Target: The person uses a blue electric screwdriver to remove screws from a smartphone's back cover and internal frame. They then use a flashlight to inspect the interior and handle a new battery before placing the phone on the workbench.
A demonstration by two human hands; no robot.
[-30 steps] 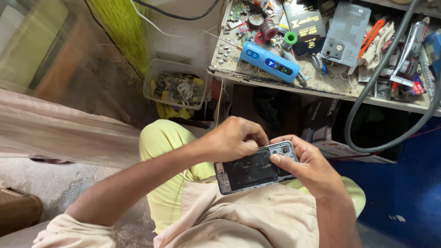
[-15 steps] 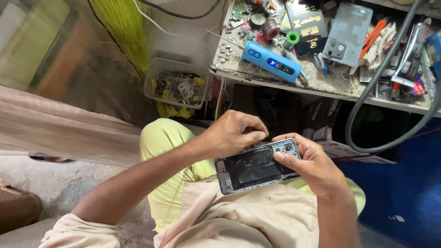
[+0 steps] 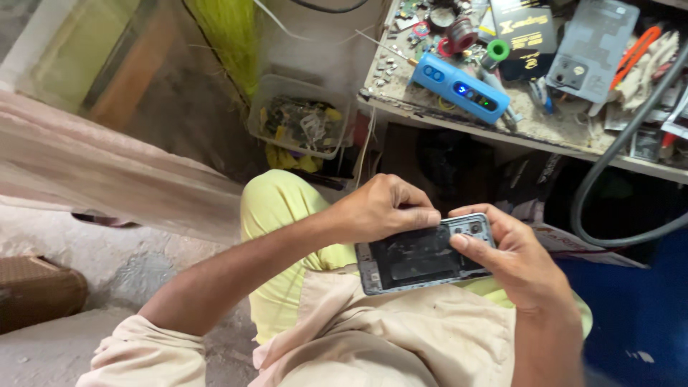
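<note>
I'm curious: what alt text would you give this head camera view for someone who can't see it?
A seated person's left hand and right hand hold an opened phone with its back off, over their lap. Behind stands a cluttered workbench with a blue tool.

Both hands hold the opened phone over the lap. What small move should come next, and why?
Probably a gentle pull with the left hand along the top edge of the opened phone. Its fingertips already pinch there near the camera corner, while the right hand steadies that end with its thumb.
</note>
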